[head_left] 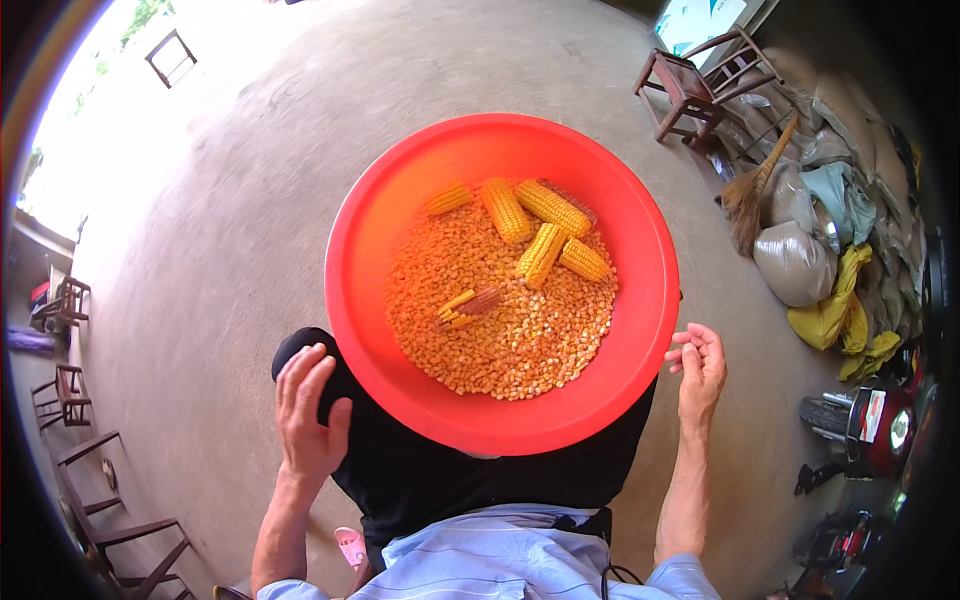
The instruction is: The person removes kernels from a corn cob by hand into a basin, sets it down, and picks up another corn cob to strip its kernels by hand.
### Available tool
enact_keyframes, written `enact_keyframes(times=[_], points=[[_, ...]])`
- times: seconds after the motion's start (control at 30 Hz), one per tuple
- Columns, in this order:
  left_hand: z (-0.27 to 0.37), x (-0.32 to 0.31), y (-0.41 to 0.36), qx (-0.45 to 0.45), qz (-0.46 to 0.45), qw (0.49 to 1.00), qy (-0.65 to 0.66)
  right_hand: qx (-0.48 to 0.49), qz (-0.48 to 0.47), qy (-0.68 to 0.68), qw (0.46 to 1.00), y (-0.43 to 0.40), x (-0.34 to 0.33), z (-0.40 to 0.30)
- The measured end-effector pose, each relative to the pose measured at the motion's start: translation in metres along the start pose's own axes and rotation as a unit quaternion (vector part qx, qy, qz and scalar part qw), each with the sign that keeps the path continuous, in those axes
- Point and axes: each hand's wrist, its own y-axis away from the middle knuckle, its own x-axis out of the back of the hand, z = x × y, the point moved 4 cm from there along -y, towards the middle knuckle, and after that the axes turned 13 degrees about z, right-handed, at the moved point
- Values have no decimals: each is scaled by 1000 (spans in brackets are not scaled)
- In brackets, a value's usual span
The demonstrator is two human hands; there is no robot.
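A large red plastic basin (506, 427) rests before me, over my lap. Loose corn kernels (487, 352) cover its bottom. Several yellow corn cobs (505, 211) lie on the kernels toward the far side. Nearer the middle lies a partly shelled cob (469, 307), its reddish core bare on one side. My left hand (310, 409) is beside the basin's left rim, above my knee, holding nothing, with the thumb apart from the fingers. Just off the right rim is my right hand (699, 367), fingers curled loosely and apart, with nothing visible in it.
Wooden chairs (120, 536) stand along the left side. At the upper right are a wooden chair (684, 86), a straw broom (754, 191) and a pile of filled sacks (795, 259). A red motorcycle (874, 427) stands at the right. Concrete floor (225, 247) surrounds me.
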Motion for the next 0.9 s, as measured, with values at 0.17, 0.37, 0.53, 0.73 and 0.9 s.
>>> enact_keyframes(times=[0.17,0.37,0.53,0.73,0.9], points=[[11,-18,-14,-4,-30,999,-30,-17,5,-19,1000,3,-12,23],[-3,-36,-41,10,-5,998,-66,-31,-46,-1,998,3,-33,29],[-57,-65,-94,80,52,991,-96,-14,4,27,1000,-18,-48,23],[-104,-128,-117,202,22,977,-67,-43,-11,-58,997,-35,-66,29],[-107,-144,-104,189,-19,980,-56,-57,-6,-65,996,-36,-63,39]])
